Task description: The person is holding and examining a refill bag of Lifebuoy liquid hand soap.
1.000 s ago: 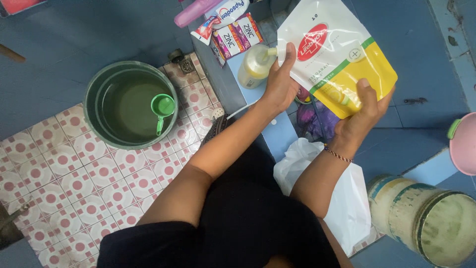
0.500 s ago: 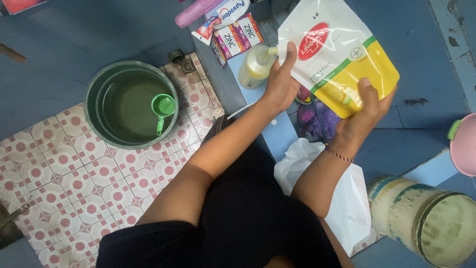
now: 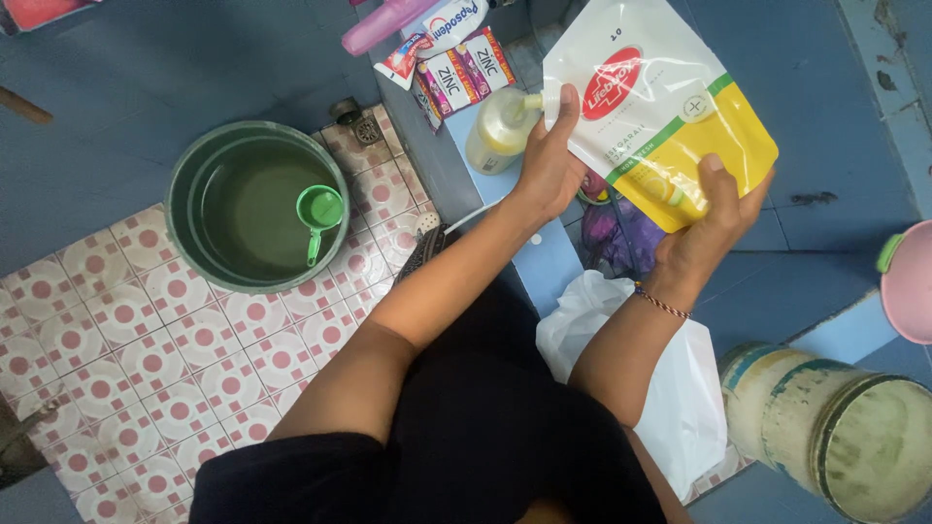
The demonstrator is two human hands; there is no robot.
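Observation:
I hold a white and yellow refill pouch tilted over a blue ledge. My left hand grips the pouch's spout corner, which meets the mouth of a pale yellow bottle standing on the ledge. My right hand grips the pouch's yellow bottom end, thumb on its front. A beaded bracelet circles my right wrist.
A green bucket of water with a green dipper floating in it stands on the patterned tile floor. Sachets and a tube lie on the ledge's far end. A white plastic bag, a worn metal can and a pink basin are at right.
The pouch shifted very slightly between frames; both hands keep the same grip.

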